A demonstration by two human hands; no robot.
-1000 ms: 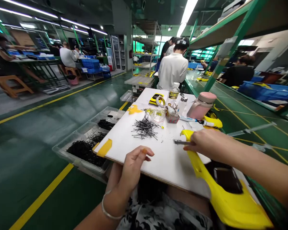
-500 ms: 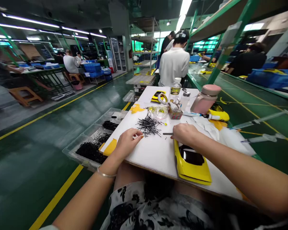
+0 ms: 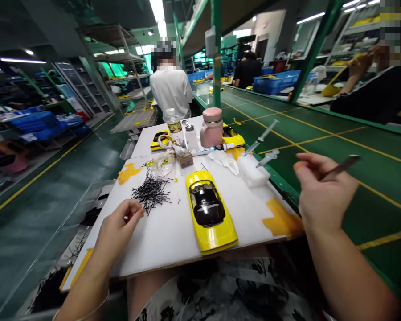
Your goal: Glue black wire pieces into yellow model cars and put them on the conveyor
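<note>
My right hand (image 3: 325,189) is raised off the table's right side, its fingers closed round a slim, flat grey metal tool (image 3: 341,167) whose end sticks out to the right. My left hand (image 3: 120,227) rests over the table's left side with thumb and fingers curled into a pinch. Whatever is between its fingertips, if anything, is too small to make out. Just beyond them lies a loose pile of thin black strips (image 3: 151,192). Between my hands a yellow toy car body (image 3: 217,236) with dark windows lies on the white tabletop (image 3: 163,240).
Behind the car are a glue pen (image 3: 210,150), pink flask (image 3: 211,129), bottle (image 3: 173,121), tape roll (image 3: 165,141) and crumpled tissue (image 3: 223,161). Syringes (image 3: 262,136) stand in a white block (image 3: 252,170) at right. Clear trays (image 3: 93,191) hold black parts at left. A co-worker (image 3: 170,89) sits ahead.
My right hand has moved from beside the car out to the right, taking the metal tool along. My left hand stays near the strips. The view has turned right.
</note>
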